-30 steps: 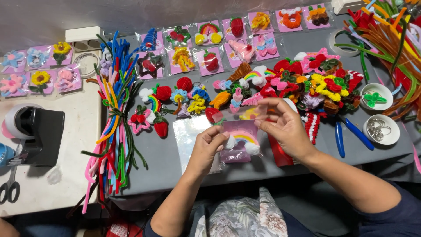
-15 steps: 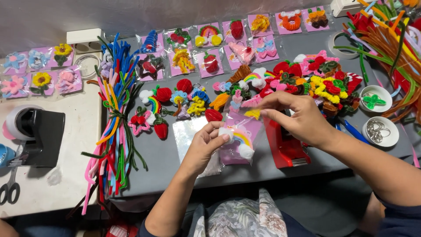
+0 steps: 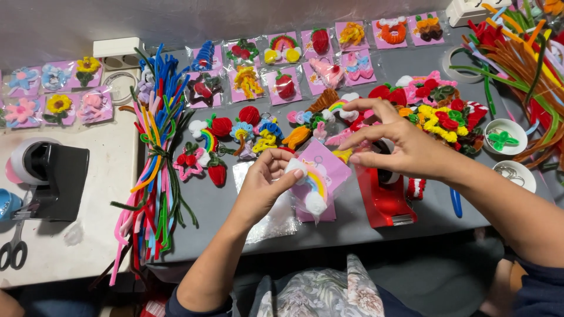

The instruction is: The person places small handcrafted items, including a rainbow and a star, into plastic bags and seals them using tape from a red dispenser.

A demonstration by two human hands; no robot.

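Note:
My left hand [image 3: 265, 183] holds a small rainbow charm [image 3: 312, 186] with white pom-pom clouds, backed by a pink card [image 3: 329, 170], just above the grey table [image 3: 235, 217]. My right hand [image 3: 398, 144] hovers over the red tape dispenser [image 3: 385, 196] with fingers spread, thumb and forefinger pinching something small and yellowish [image 3: 343, 155] next to the card. A pile of clear plastic sleeves [image 3: 271, 218] lies under my left hand.
Loose pipe-cleaner charms [image 3: 247, 132] and packed ones on pink cards [image 3: 329, 53] cover the table's back. Bundles of coloured pipe cleaners lie at left [image 3: 154, 158] and far right [image 3: 517, 64]. Two white bowls [image 3: 504, 135], a black tape dispenser [image 3: 50, 176] and scissors [image 3: 14, 249] stand nearby.
My right hand left the rainbow packet, reached toward the charm pile and now sits over the red tape dispenser. My left hand keeps the rainbow charm, tilted more upright.

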